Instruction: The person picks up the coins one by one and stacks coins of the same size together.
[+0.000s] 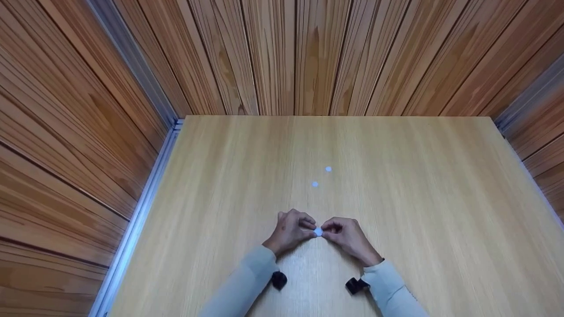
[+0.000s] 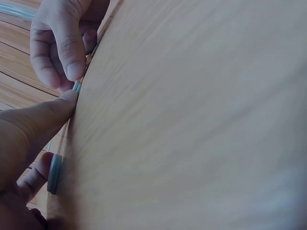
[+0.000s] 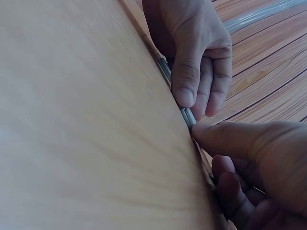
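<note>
- The fingertips of both hands meet on a small pale disc (image 1: 318, 232) lying on the table (image 1: 418, 198), near the near edge and about midway across.
- Left hand (image 1: 291, 231): fingers curled, thumb and forefinger closed narrowly on the disc's left side. In the left wrist view the thumb (image 2: 45, 115) presses against the disc's thin edge (image 2: 77, 86).
- Right hand (image 1: 346, 234): fingers curled too, thumb and forefinger pinching the disc's right side. In the right wrist view the thumb tip (image 3: 204, 136) touches the disc's edge (image 3: 188, 116), with the other hand's fingers (image 3: 184, 84) set on it from the far side.
- In the left wrist view a second grey-rimmed disc (image 2: 54, 173) lies on the table beside a curled finger of the left hand.
- Two more discs sit farther out, well apart from the hands: one (image 1: 314, 184) nearer, one (image 1: 328, 169) just beyond it to the right.
- Pale sleeves (image 1: 387, 286) cover both forearms, each with a black wrist mount (image 1: 278, 280).
- Wood-panelled walls (image 1: 282, 57) enclose the table on the left, far and right sides.
</note>
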A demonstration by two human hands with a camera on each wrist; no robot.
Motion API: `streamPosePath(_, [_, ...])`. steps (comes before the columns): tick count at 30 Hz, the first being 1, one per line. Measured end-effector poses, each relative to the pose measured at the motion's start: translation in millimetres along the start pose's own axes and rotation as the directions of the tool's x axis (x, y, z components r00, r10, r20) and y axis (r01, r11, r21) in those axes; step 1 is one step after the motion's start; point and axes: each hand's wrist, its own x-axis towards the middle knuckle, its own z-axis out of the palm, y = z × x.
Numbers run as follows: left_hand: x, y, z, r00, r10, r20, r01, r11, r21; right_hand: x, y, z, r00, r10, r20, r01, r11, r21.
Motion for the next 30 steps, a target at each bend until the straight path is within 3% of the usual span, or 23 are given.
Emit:
streamPosePath(7, [1.9,0.4,-1.0,1.0,-0.028,0.013,0.028,1.0,0.004,0.6,-0.6,0.3,1.0,0.003,0.003,-0.003,1.0,0.006])
streamPosePath(22, [-1.8,-1.6,0.0,1.0,0.005,-0.009,-0.006,1.0,-0.031,0.2,-0.7,1.0,1.0,0.018,0.015,-0.019,0.999,0.03])
streamPosePath(30, [-1.5,0.1,-0.2,1.0,-0.013,-0.002,0.013,0.999,-0.03,0.9,-0.3,1.5,1.0,0.017,0.014,-0.017,1.0,0.024])
